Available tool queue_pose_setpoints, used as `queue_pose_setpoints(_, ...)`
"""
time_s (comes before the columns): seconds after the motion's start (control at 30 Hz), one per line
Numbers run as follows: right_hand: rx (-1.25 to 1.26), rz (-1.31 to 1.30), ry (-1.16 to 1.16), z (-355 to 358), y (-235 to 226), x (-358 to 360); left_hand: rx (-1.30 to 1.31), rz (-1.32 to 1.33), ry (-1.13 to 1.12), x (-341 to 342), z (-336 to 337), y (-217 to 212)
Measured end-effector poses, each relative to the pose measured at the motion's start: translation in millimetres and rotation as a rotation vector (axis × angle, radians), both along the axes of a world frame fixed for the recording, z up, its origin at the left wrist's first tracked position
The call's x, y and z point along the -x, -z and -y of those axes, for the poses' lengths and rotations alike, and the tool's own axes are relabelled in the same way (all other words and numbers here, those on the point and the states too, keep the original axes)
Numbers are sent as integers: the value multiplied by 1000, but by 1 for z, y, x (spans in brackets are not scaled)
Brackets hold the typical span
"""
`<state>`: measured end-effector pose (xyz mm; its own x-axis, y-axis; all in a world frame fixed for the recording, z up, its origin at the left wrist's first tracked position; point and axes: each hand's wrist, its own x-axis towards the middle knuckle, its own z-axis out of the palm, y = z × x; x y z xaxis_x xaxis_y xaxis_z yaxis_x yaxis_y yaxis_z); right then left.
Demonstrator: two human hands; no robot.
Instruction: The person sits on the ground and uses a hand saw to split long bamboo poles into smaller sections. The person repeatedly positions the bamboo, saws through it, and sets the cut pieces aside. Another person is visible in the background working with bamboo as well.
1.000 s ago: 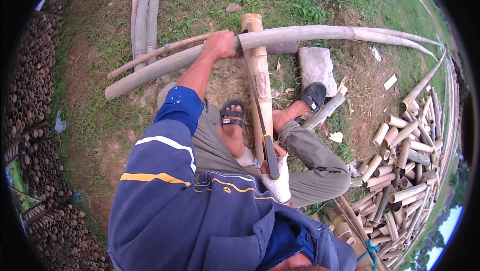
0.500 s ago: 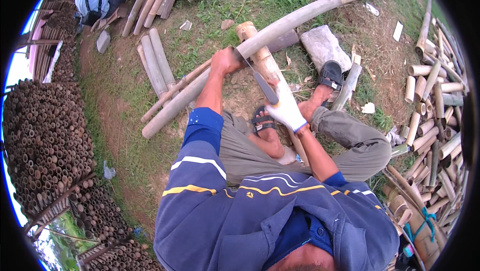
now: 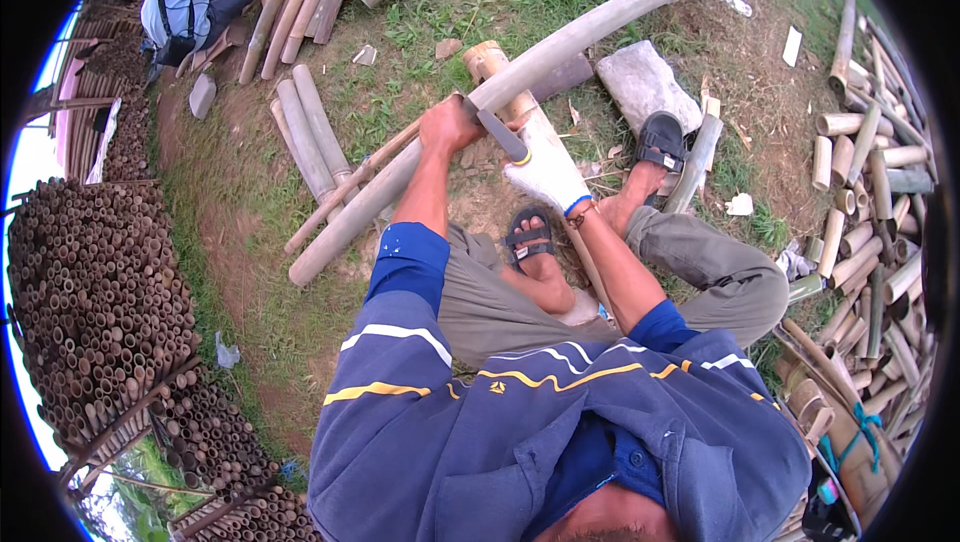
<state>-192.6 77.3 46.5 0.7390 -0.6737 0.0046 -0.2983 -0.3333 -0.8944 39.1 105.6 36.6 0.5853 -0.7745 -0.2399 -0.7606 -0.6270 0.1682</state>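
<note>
bamboo pole [image 3: 570,47] is clasped from above by the bare left grip [image 3: 450,126], whose fingers are wrapped about it, and it is extended both ways from there, down to the lower left and far off to the upper right. saw [image 3: 502,135] is held by the right grip [image 3: 546,174], which is covered by a white glove and closed around the handle end; the handle itself is mostly hidden. the saw is set against the pole just to the right of the left grip. beneath the pole, a thick bamboo log [image 3: 541,132] is laid crosswise, between the two grips and partly covered by the glove. a thinner pole [image 3: 365,170] is seen below and left of the left grip; whether it is also grasped cannot be told. short bamboo pieces [image 3: 300,137] are laid left of that grip. a pale stone block [image 3: 648,89] is placed up and right of the right grip, and a pile of cut bamboo [image 3: 870,232] is heaped well to its right.
</note>
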Motion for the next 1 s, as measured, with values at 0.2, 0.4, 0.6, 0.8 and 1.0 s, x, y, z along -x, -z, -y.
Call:
queue_pose_setpoints(0.2,128,4,58,-44,-7,58,55,17,63,-9,-6,29)
queue_pose_setpoints(0.4,-174,-145,89,-125,-78,216,69,39,31,9,-19,24)
queue_pose_setpoints(0.6,-83,48,0,-37,9,66,124,48,-1,15,-17,33)
queue_pose_setpoints(0.8,3,10,30,-3,4,-16,105,74,40,9,-8,22)
queue_pose_setpoints(1.0,-105,-113,33,-104,-50,185,81,15,42,-10,-22,30)
